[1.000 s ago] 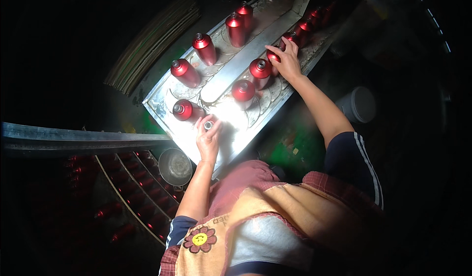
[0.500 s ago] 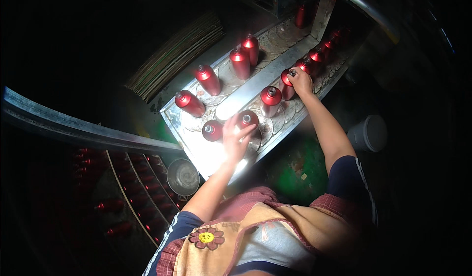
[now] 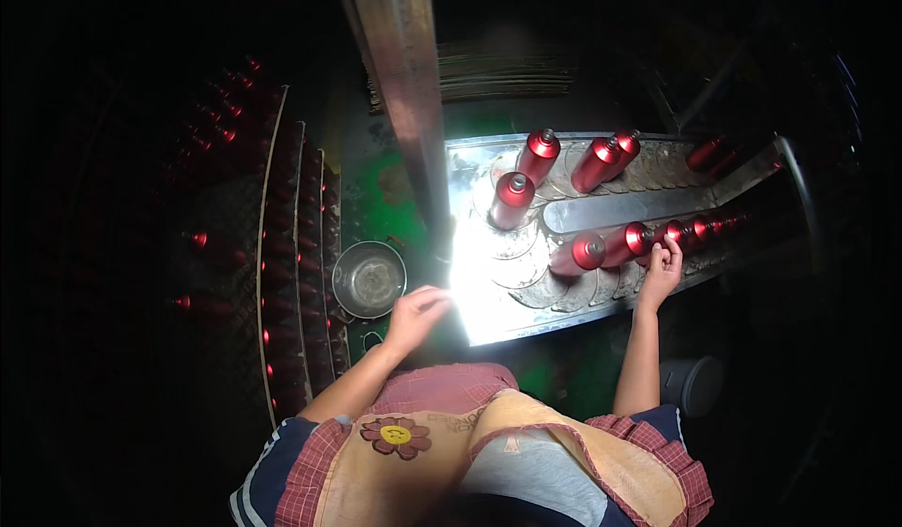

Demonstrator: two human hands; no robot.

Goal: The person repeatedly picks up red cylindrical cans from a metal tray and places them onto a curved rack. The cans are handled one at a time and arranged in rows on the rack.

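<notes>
My right hand (image 3: pixel 661 271) curls its fingers at the top of a red bottle (image 3: pixel 675 230) in the near row on the metal conveyor (image 3: pixel 540 325). Its thumb is mostly hidden. Just left of it stand two more red bottles, one (image 3: pixel 628 243) close to the hand and one (image 3: pixel 579 255) nearer the glare. My left hand (image 3: pixel 418 318) is between a round metal pan (image 3: pixel 370 280) and the conveyor's bright left end. Its fingers are bent and pressed together, their tips meeting the glare; whatever they hold, if anything, cannot be made out.
Several red bottles, among them one at the left (image 3: pixel 512 200), stand in the conveyor's far row. A metal post (image 3: pixel 406 85) rises before its left end. Racks (image 3: pixel 261 273) with many red bottles stand at the left. A lidded bucket (image 3: pixel 693 384) sits at the lower right.
The view has swung left. My left hand has left the bottles at the conveyor's near end and is now beside the pan. My right hand is still at the near row's bottles.
</notes>
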